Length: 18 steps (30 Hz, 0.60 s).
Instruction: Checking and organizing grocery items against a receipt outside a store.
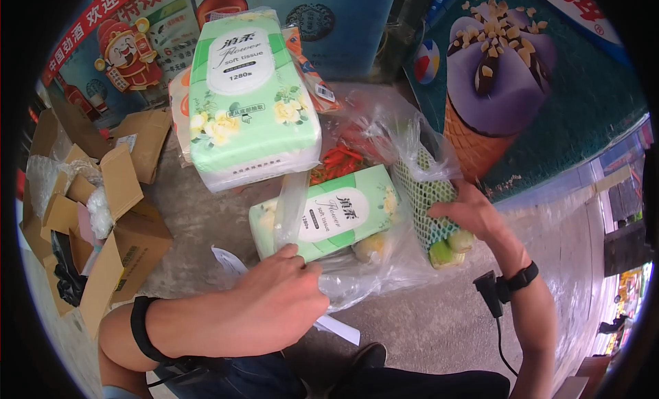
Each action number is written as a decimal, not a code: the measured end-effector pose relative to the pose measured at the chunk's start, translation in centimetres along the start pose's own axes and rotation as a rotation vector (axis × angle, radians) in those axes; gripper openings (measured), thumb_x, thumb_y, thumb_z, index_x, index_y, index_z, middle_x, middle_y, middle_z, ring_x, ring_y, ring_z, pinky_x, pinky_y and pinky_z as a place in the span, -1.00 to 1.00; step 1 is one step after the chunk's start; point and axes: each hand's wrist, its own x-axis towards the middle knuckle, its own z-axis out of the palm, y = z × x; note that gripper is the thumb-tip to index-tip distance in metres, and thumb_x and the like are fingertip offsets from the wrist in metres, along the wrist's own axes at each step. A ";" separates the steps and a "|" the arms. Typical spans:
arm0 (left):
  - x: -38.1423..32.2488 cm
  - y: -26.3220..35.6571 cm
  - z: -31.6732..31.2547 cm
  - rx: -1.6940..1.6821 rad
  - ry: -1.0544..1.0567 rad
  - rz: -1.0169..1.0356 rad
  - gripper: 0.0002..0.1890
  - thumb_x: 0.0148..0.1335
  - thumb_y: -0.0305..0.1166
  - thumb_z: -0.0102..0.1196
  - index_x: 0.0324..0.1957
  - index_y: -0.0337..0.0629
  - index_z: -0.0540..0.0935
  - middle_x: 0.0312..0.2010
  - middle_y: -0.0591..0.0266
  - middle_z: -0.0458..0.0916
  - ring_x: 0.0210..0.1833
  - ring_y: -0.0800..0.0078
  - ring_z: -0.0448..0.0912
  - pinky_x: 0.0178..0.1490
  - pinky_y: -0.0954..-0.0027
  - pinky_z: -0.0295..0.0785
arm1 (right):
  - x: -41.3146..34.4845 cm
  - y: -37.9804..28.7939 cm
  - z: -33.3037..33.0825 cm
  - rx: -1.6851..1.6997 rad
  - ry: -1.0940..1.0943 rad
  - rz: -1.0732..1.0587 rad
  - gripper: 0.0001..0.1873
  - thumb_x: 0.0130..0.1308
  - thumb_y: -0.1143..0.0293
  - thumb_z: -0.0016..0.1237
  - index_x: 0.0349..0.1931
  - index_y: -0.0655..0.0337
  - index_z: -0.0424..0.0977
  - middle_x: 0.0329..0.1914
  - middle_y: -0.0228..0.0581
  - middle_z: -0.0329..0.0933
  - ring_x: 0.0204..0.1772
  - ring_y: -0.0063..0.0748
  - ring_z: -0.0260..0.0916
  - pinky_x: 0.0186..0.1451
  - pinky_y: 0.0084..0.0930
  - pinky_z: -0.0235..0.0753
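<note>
My left hand (288, 283) pinches the edge of a clear plastic bag (360, 283), one strip of which runs up across a green-and-white tissue pack (337, 213). That pack lies tilted in the bag. Red chili peppers (340, 162) show behind it, and a round yellowish item, perhaps a fruit, sits partly hidden under its front edge. My right hand (473, 208) grips a bundle of pale green stalks (450, 249) in a green foam net (419, 198), at the bag's right side. Bag plastic covers the net's upper end.
A larger tissue pack (257, 100) rests on other packages behind the bag. Open cardboard boxes (139, 249) with bubble wrap and a black plastic bag stand at left. Behind stands a freezer-like panel with an ice-cream picture (497, 90). Paper slips (337, 329) lie near my left hand.
</note>
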 end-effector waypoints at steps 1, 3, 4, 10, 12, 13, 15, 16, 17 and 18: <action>0.3 0.1 0.4 -0.008 -0.045 0.011 -0.85 -0.16 -0.49 0.20 -0.70 -0.25 0.49 -0.50 -0.01 0.42 -0.34 0.07 0.50 -0.08 0.17 0.37 | -0.9 -0.8 -0.7 0.005 -0.002 0.005 -0.30 0.05 0.33 0.24 0.22 0.48 0.40 0.06 0.01 0.62 0.12 -0.25 0.57 0.22 -0.43 0.49; 0.7 0.2 1.0 -0.019 -0.094 0.026 -0.85 -0.16 -0.49 0.20 -0.70 -0.24 0.49 -0.49 -0.01 0.41 -0.32 0.07 0.50 -0.05 0.18 0.36 | -2.3 -1.9 -1.9 0.179 -0.026 0.183 -0.30 0.06 0.34 0.24 0.23 0.48 0.40 0.07 -0.03 0.62 0.04 -0.30 0.62 0.13 -0.48 0.55; 0.9 0.2 1.2 -0.026 -0.099 0.023 -0.84 -0.15 -0.49 0.19 -0.70 -0.24 0.48 -0.48 0.00 0.40 -0.29 0.07 0.50 -0.04 0.18 0.36 | -2.4 -0.5 -2.5 0.403 -0.130 0.188 -0.34 0.08 0.34 0.22 0.19 0.50 0.41 0.02 -0.06 0.65 0.00 -0.28 0.64 0.10 -0.46 0.58; 2.3 -0.2 1.8 -0.043 -0.134 0.022 -0.84 -0.15 -0.50 0.17 -0.71 -0.25 0.46 -0.43 -0.01 0.41 -0.24 0.07 0.51 0.00 0.18 0.36 | -9.2 1.5 -6.1 0.550 -0.217 0.131 -0.25 0.03 0.39 0.17 0.27 0.51 0.32 0.06 0.03 0.62 -0.02 -0.24 0.64 0.10 -0.43 0.61; 3.1 -0.4 2.1 -0.035 -0.169 0.025 -0.84 -0.16 -0.50 0.17 -0.71 -0.25 0.45 -0.42 -0.01 0.41 -0.24 0.07 0.51 0.01 0.18 0.36 | -11.8 2.9 -6.8 0.493 -0.215 0.052 -0.12 -0.10 0.34 0.21 0.32 0.50 0.29 0.10 0.09 0.59 0.05 -0.15 0.61 0.19 -0.40 0.56; 3.5 -0.4 2.4 -0.049 -0.135 0.058 -0.84 -0.16 -0.50 0.16 -0.71 -0.26 0.45 -0.44 -0.01 0.41 -0.26 0.07 0.50 -0.01 0.18 0.37 | -13.2 3.5 -7.3 0.529 -0.243 0.041 -0.08 -0.17 0.38 0.24 0.33 0.48 0.29 0.16 0.08 0.56 0.16 -0.10 0.55 0.33 -0.35 0.45; 4.1 -0.3 2.6 -0.065 -0.109 0.097 -0.84 -0.17 -0.50 0.16 -0.71 -0.26 0.46 -0.45 -0.01 0.41 -0.27 0.06 0.50 -0.02 0.18 0.38 | -16.6 6.0 -7.4 0.657 -0.215 0.083 -0.02 -0.26 0.46 0.27 0.35 0.47 0.28 0.21 0.06 0.53 0.27 -0.10 0.48 0.44 -0.31 0.32; 4.4 -0.3 2.5 -0.053 -0.159 0.080 -0.84 -0.16 -0.50 0.16 -0.71 -0.26 0.45 -0.48 -0.01 0.40 -0.31 0.06 0.49 -0.06 0.19 0.38 | -18.0 7.4 -7.5 0.675 -0.250 0.098 0.01 -0.30 0.48 0.27 0.35 0.46 0.27 0.22 0.03 0.53 0.29 -0.10 0.45 0.47 -0.30 0.28; 4.5 -0.2 2.3 -0.041 -0.208 0.062 -0.83 -0.16 -0.50 0.16 -0.71 -0.27 0.44 -0.51 0.00 0.39 -0.35 0.06 0.48 -0.09 0.19 0.38 | -19.5 8.8 -7.6 0.694 -0.285 0.112 0.04 -0.34 0.51 0.28 0.36 0.46 0.26 0.23 0.01 0.52 0.31 -0.10 0.43 0.50 -0.28 0.23; 4.8 -0.1 2.0 -0.044 -0.205 0.074 -0.83 -0.16 -0.50 0.16 -0.71 -0.27 0.44 -0.51 0.00 0.39 -0.35 0.06 0.48 -0.09 0.19 0.38 | -21.5 10.0 -7.9 0.679 -0.254 0.193 0.02 -0.33 0.51 0.28 0.36 0.46 0.27 0.23 -0.01 0.53 0.32 -0.10 0.43 0.50 -0.27 0.23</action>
